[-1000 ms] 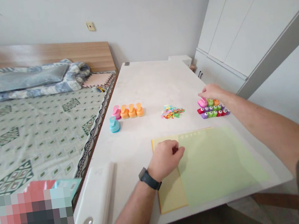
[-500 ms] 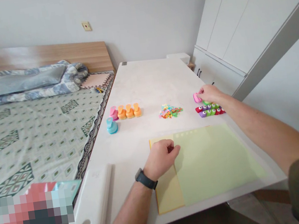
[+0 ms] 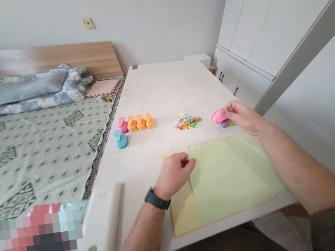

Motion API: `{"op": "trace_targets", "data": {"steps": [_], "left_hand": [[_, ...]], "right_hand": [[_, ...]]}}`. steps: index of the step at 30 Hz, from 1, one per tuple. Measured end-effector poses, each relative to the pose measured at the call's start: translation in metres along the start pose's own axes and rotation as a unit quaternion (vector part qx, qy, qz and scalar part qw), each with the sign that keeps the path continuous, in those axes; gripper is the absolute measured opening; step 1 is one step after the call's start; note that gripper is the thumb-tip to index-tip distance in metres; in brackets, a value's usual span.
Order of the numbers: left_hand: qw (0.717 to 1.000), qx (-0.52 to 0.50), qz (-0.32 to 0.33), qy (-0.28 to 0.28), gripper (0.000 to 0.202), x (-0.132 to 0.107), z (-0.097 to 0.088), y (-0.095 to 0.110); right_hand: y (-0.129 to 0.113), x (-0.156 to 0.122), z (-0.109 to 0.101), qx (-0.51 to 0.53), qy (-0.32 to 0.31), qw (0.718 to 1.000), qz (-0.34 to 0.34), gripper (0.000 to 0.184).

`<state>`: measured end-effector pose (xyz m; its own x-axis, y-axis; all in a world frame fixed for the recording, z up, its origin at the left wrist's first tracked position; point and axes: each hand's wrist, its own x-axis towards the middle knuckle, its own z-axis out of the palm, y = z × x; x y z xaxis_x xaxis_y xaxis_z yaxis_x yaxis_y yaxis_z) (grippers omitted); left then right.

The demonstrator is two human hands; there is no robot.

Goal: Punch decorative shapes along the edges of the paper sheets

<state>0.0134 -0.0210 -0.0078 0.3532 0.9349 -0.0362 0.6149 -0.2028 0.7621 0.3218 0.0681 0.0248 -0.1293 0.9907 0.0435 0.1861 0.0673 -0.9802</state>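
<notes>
My right hand pinches a pink craft punch and holds it above the right side of the white table. Behind and below this hand, a row of small purple, green and red pieces with eye-like dots is mostly hidden. My left hand, a dark watch on its wrist, rests with curled fingers at the left edge of a pale green sheet. Nothing shows in its fingers. Under the green sheet lies a yellow sheet. Beyond the sheets is a pile of colourful paper confetti.
At the table's left stand several orange craft punches, a magenta one and a blue one. A long white device with a lit display lies at the near left. A bed borders the table; white cabinets rise at right.
My right hand has lifted the pink craft punch and brought it nearer, over the row of coloured pieces. My left hand keeps its place on the sheets. The view has shifted slightly.
</notes>
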Motion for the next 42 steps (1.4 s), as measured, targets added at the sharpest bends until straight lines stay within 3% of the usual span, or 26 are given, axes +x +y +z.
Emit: {"op": "trace_targets", "data": {"steps": [4, 10, 28, 33, 42], "left_hand": [[1.0, 0.0, -0.005, -0.004, 0.04, 0.001, 0.0, -0.002], [1.0, -0.004, -0.003, -0.001, 0.041, 0.001, -0.001, -0.001], [1.0, -0.007, -0.004, -0.006, 0.042, 0.004, 0.002, -0.003], [1.0, 0.0, 0.002, -0.002, 0.042, 0.004, 0.001, -0.003], [1.0, 0.006, -0.003, 0.007, 0.042, 0.004, 0.0, -0.001]], "right_hand": [[0.007, -0.017, -0.003, -0.018, -0.053, 0.998, 0.0, 0.037], [0.022, -0.021, -0.009, -0.031, -0.075, 0.997, 0.015, 0.037], [0.019, -0.029, -0.006, -0.069, -0.179, 0.981, 0.003, 0.04], [0.019, -0.03, -0.006, -0.079, -0.218, 0.972, 0.027, 0.039], [0.02, -0.029, -0.004, -0.117, -0.203, 0.972, 0.013, 0.047]]}}
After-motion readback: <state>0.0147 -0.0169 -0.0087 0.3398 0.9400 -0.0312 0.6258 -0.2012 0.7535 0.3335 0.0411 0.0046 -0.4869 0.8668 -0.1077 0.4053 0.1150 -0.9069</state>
